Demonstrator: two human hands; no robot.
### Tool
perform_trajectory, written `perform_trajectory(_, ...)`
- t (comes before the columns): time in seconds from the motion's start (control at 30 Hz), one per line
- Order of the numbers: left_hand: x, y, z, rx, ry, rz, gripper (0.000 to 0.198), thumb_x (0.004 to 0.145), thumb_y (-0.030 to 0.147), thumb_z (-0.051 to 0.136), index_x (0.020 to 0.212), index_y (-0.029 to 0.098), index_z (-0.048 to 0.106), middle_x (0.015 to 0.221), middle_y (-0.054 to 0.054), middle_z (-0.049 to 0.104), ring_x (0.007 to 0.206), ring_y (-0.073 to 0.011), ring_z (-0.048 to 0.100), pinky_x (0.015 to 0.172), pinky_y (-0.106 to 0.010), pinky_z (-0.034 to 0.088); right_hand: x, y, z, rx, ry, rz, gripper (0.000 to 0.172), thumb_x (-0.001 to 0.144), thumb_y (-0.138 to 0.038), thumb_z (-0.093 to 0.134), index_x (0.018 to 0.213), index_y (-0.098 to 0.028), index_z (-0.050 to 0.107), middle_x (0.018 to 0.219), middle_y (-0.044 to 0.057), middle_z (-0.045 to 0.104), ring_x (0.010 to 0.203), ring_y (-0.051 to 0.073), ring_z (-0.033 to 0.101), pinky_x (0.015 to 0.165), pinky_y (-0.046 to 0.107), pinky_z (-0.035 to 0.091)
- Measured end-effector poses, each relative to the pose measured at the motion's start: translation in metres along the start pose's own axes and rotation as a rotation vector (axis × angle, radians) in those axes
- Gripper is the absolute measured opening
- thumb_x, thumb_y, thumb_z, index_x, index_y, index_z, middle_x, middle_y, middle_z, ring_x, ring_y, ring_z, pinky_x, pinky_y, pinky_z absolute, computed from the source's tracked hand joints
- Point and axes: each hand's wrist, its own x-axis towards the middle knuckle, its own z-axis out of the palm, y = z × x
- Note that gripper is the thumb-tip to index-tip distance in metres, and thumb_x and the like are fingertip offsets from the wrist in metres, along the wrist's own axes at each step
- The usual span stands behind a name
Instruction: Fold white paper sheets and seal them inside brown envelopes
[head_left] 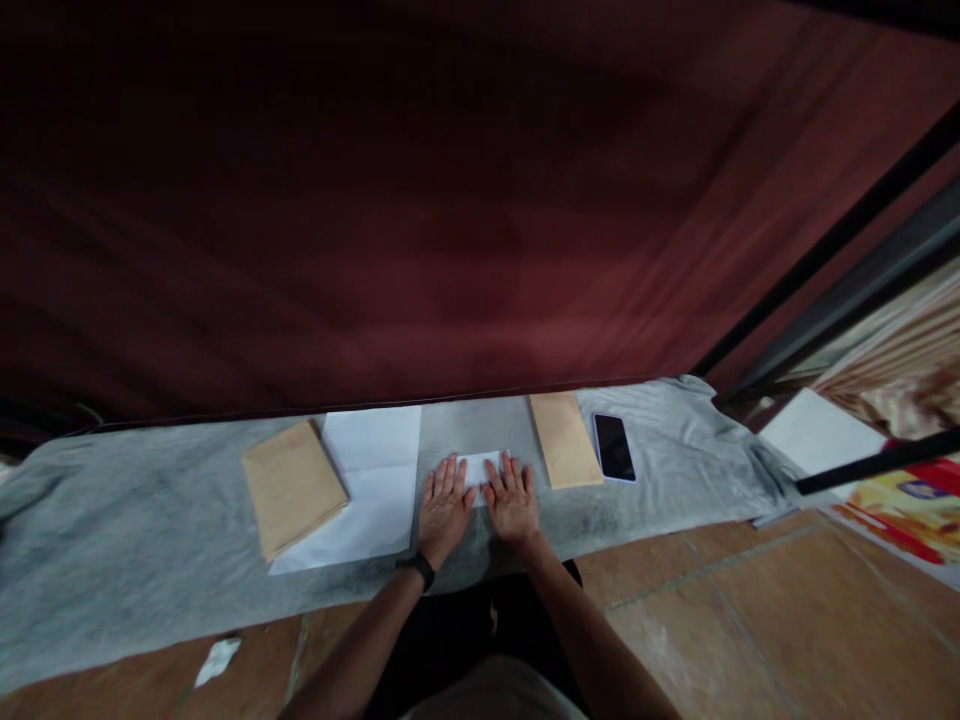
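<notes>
My left hand (444, 505) and my right hand (512, 498) lie flat, fingers stretched out, side by side on a small folded white paper (480, 465). The paper rests on a grey cloth (150, 530) spread over the floor. A black band is on my left wrist. Neither hand holds anything; both press down on the paper's near edge.
Left of my hands lie a white sheet (371, 480) and a stack of brown envelopes (291, 485) partly on it. To the right are another brown envelope (565, 438) and a dark phone (613, 447). A dark red curtain (450, 200) hangs behind. Tiled floor lies in front.
</notes>
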Motion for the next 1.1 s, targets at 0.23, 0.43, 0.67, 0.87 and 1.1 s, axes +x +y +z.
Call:
perform_trajectory(0.23,-0.012,-0.016,0.004,0.035,0.056,-0.026,0.061,0.101,0.040,0.035,0.153,0.008,0.034,0.159,-0.015,0.035,0.150,-0.0278,0.026,0.121,-0.049,0.022,-0.001,-0.002,0.000,-0.023,0.000,0.009,0.051,0.102,-0.037,0.043,0.152,-0.026,0.040,0.160,0.014,0.033,0.144,0.032,0.034,0.116,0.056,0.021)
perform_trajectory(0.43,-0.016,-0.009,-0.004,0.081,0.077,-0.003,0.058,0.100,0.032,0.036,0.152,0.007,0.034,0.159,-0.015,0.034,0.150,-0.0278,0.024,0.122,-0.051,0.021,-0.002,0.000,0.001,-0.051,-0.019,-0.007,0.051,0.102,-0.034,0.041,0.152,-0.025,0.039,0.161,0.015,0.028,0.145,0.033,0.032,0.116,0.057,0.019)
perform_trajectory(0.67,-0.037,0.000,-0.013,-0.010,-0.028,0.300,0.057,0.100,0.045,0.041,0.151,0.020,0.038,0.159,-0.009,0.036,0.150,-0.0247,0.026,0.123,-0.048,0.017,-0.004,0.004,0.005,-0.041,-0.015,-0.034,0.052,0.103,-0.035,0.038,0.154,-0.026,0.035,0.162,0.014,0.026,0.145,0.035,0.031,0.114,0.060,0.020)
perform_trajectory(0.87,-0.050,-0.010,-0.021,-0.081,-0.106,0.453,0.073,0.097,0.059,0.043,0.153,0.013,0.032,0.160,-0.014,0.034,0.150,-0.0255,0.024,0.123,-0.043,0.017,-0.005,0.005,0.005,-0.025,0.010,-0.050,0.051,0.103,-0.035,0.035,0.153,-0.024,0.037,0.161,0.015,0.029,0.144,0.036,0.032,0.113,0.062,0.021)
perform_trajectory(1.1,-0.053,-0.011,-0.023,-0.108,-0.103,0.495,0.079,0.094,0.058,0.049,0.153,0.009,0.032,0.160,-0.017,0.032,0.150,-0.0283,0.024,0.124,-0.045,0.017,0.003,-0.002,-0.005,0.034,-0.054,-0.075,0.049,0.103,-0.035,0.036,0.146,-0.017,0.048,0.157,0.014,0.038,0.146,0.033,0.029,0.117,0.058,0.021)
